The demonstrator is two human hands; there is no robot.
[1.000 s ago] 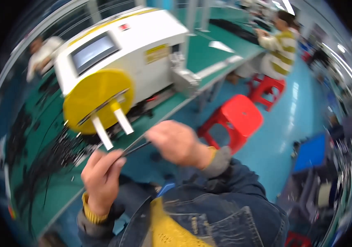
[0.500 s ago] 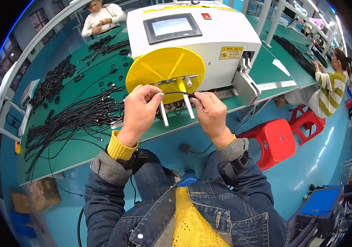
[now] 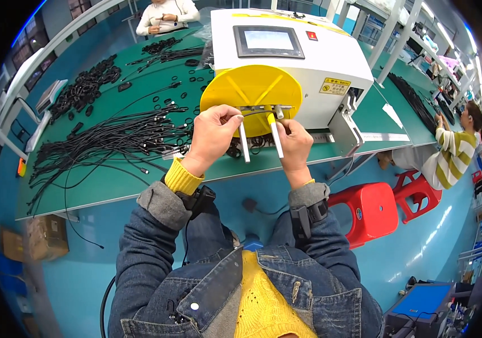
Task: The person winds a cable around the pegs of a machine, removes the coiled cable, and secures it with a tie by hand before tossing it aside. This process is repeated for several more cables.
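Note:
A thin black cable (image 3: 257, 112) runs between my two hands across the front of a round yellow disc (image 3: 235, 84). My left hand (image 3: 214, 135) is closed on it with thumb and forefinger, left of the disc's silver prongs (image 3: 245, 145). My right hand (image 3: 295, 147) is closed just right of the other prong, its fingertips partly behind the metal. The cable's right part passes by a yellow post (image 3: 271, 119) between the prongs and is partly hidden there. The disc sits on the front of a white machine (image 3: 331, 59) with a small screen (image 3: 269, 41).
Bundled black cables (image 3: 100, 138) and small black rings (image 3: 182, 141) lie on the green table (image 3: 105, 194) to the left. Red stools (image 3: 379, 211) stand at the right. One person (image 3: 167, 16) is across the table, another (image 3: 455, 143) sits far right.
The view has shifted, with the machine now further right. Both hands have come closer to the disc, and the cable now lies at the post and prongs. My right hand has moved nearer the left.

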